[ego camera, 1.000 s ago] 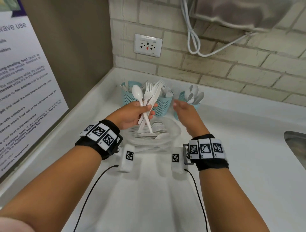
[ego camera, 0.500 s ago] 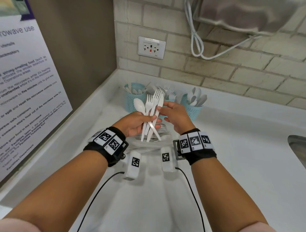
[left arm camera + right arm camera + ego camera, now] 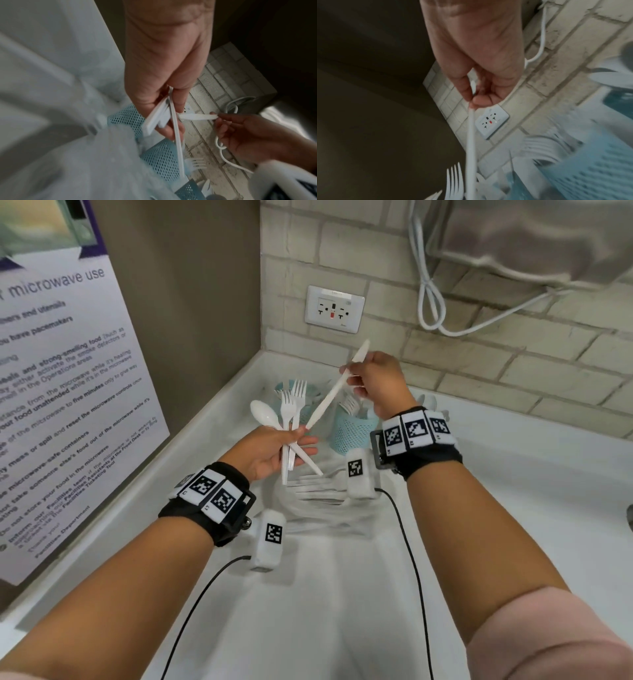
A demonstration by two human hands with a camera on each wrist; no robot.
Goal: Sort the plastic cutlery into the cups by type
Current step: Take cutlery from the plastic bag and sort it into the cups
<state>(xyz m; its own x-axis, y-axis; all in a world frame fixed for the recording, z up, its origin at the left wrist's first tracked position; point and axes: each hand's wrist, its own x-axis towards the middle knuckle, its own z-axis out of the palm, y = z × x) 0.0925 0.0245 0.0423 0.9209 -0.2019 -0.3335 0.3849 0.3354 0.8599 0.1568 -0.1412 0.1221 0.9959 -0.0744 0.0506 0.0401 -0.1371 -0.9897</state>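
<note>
Over cups: your right hand [image 3: 378, 378] pinched a knife [image 3: 334, 392], drawn clear for sorting.
Left hand [image 3: 265, 453]: you gripped remaining cutlery [image 3: 289, 419].

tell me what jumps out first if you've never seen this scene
The right hand, raised in front of the tiled wall, pinches a white plastic knife that slants down toward the left hand. That left hand holds a bunch of cutlery upright over the counter: a spoon and two forks. Behind them stand teal mesh cups with cutlery already in them.
</note>
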